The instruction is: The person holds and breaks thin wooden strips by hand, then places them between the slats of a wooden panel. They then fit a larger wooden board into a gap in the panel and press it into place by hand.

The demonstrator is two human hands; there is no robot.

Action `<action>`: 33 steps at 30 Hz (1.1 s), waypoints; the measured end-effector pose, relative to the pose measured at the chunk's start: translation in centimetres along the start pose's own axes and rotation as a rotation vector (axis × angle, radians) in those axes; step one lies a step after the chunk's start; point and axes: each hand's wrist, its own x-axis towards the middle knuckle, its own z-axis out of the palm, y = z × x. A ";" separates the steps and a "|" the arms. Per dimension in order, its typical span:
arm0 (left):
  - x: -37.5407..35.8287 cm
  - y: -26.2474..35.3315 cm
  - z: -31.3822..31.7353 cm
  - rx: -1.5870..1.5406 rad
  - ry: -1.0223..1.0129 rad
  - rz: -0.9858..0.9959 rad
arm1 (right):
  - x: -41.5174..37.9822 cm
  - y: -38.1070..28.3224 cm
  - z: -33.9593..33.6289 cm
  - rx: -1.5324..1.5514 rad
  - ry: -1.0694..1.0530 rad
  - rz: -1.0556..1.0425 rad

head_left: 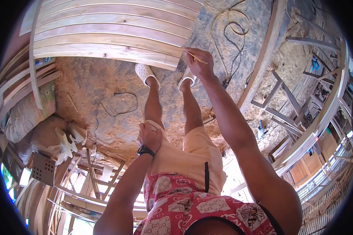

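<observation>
My right hand (201, 64) is closed round a thin yellowish pencil (198, 58), close to the right end of a slatted wooden panel (117, 28). The pencil's end is near the panel's lower right corner. The panel is made of several pale boards side by side. My left hand (150, 137), with a dark watch on the wrist, rests against the thigh of my light shorts (168, 160). Its fingers are curled, and a thin pale strip seems to stick up beside them, too small to name.
My feet in white clogs (145, 73) stand at the panel's lower edge. Cables (229, 43) lie on the dusty floor at right, and another cord (119, 113) lies at left. A long timber (262, 58) runs along the right. Stacked boards, a sack (27, 117) and wooden frames (286, 98) stand around.
</observation>
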 end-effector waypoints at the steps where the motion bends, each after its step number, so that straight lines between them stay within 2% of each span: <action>1: 0.0 0.0 -0.1 0.004 0.012 0.018 | 0.0 0.0 0.2 0.003 -0.002 0.000; 4: 0.0 0.1 -0.3 0.020 0.010 0.025 | 0.2 0.5 0.8 0.094 -0.034 0.064; 6: 0.0 0.3 -0.5 0.031 -0.004 0.016 | 0.3 1.3 1.4 -0.001 0.024 -0.084; 7: 0.0 0.5 -0.7 0.041 -0.003 0.016 | 0.2 1.8 1.9 0.000 0.022 -0.085; 9: 0.1 0.7 -0.8 0.050 0.000 0.015 | 0.1 2.2 2.5 0.334 -0.075 0.190; 13: 0.4 0.6 -0.8 0.039 -0.019 -0.010 | 0.5 1.7 2.4 0.365 -0.040 0.041; 15: 0.6 0.5 -0.8 0.046 -0.046 -0.043 | 0.6 1.9 2.4 0.394 -0.130 0.119; 19: 0.6 0.2 -0.7 0.034 -0.046 -0.038 | 0.6 2.4 3.0 0.248 -0.131 0.063; 21: 0.6 0.3 -0.7 0.024 -0.039 -0.037 | 0.4 2.2 2.7 0.441 -0.154 0.190; 22: 0.5 0.4 -0.9 0.035 -0.043 -0.040 | 0.4 1.9 2.5 0.441 -0.155 0.187; 24: 0.6 0.5 -1.1 0.046 -0.048 -0.043 | 0.4 1.4 2.3 0.115 -0.061 0.130; 27: 0.7 0.3 -0.9 0.029 -0.062 -0.049 | 0.3 1.1 1.9 0.056 0.010 0.063; 30: 1.2 -0.3 0.0 -0.004 -0.020 -0.021 | 0.3 1.2 1.9 0.035 -0.021 0.112; 33: 1.5 -0.4 0.5 0.028 0.001 0.012 | 0.5 1.6 2.2 0.081 -0.030 0.052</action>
